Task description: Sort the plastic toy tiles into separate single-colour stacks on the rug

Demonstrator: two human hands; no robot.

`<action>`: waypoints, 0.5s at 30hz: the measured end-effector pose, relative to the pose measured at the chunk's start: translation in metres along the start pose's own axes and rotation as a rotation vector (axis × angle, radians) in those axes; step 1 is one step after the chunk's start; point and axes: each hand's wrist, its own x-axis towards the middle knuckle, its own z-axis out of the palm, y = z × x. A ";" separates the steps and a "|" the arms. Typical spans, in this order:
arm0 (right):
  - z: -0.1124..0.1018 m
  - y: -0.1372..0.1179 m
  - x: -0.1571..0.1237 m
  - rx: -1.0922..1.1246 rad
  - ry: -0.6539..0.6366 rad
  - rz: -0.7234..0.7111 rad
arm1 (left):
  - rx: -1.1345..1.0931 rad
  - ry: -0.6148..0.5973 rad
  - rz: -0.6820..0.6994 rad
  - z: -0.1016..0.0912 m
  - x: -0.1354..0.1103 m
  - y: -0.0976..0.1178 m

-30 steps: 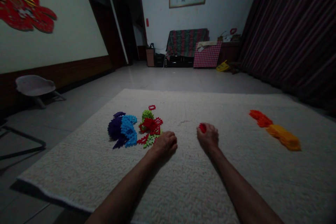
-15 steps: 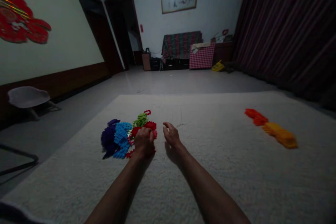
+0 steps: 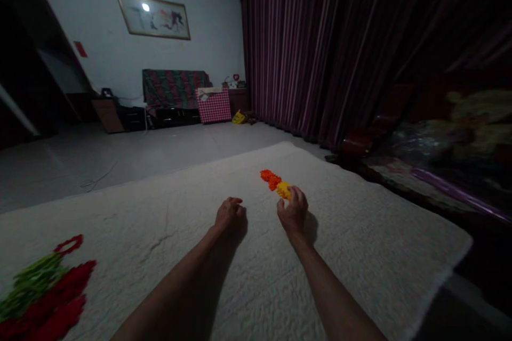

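A pale mat [image 3: 264, 282] seemingly cushions everything. The right hand [image 3: 293, 211], fingers parted, curves over the near end of yellow pieces [image 3: 282, 189], apparently to suit their pile; the left hand [image 3: 231, 214] sits apart, grip unclear. Orange pieces [image 3: 272, 179] lie just beyond.

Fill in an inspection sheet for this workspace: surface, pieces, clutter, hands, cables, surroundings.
Surface: pale textured mat, creased left of the hands.
Pieces: orange pieces beside yellow pieces; green pieces and red pieces at lower left, cut off by the frame.
Clutter: yellow object on the floor beyond the mat, too small to identify.
Hands: right hand at the yellow pieces, grip unclear; left hand low over the mat, fingers curled, contents hidden.
Cables: thin cord-like line on the floor, blurred.
Surroundings: purple curtain and framed picture; dim light.
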 end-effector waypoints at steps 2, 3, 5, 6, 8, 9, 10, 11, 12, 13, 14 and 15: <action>-0.008 0.025 0.015 -0.108 -0.017 0.012 | -0.076 -0.003 -0.020 0.018 0.039 0.018; -0.010 0.036 0.022 -0.136 -0.063 0.024 | -0.122 0.003 -0.026 0.025 0.058 0.026; -0.008 0.054 0.032 -0.155 -0.190 0.054 | -0.206 -0.012 -0.096 0.037 0.092 0.040; -0.006 0.061 0.036 -0.149 -0.256 0.065 | -0.253 0.000 -0.122 0.041 0.107 0.046; -0.002 0.070 0.041 -0.123 -0.345 0.078 | -0.331 0.030 -0.175 0.049 0.134 0.055; 0.000 0.073 0.042 -0.110 -0.368 0.078 | -0.352 0.049 -0.192 0.053 0.146 0.059; 0.001 0.074 0.041 -0.101 -0.378 0.074 | -0.367 0.069 -0.208 0.058 0.156 0.061; 0.002 0.074 0.041 -0.099 -0.380 0.067 | -0.377 0.089 -0.222 0.063 0.165 0.063; 0.002 0.074 0.039 -0.104 -0.379 0.065 | -0.387 0.106 -0.232 0.069 0.173 0.064; 0.002 0.072 0.038 -0.107 -0.376 0.063 | -0.400 0.117 -0.239 0.075 0.179 0.066; 0.002 0.071 0.037 -0.104 -0.371 0.057 | -0.417 0.119 -0.234 0.082 0.183 0.068; 0.002 0.070 0.036 -0.102 -0.363 0.058 | -0.435 0.112 -0.220 0.088 0.185 0.070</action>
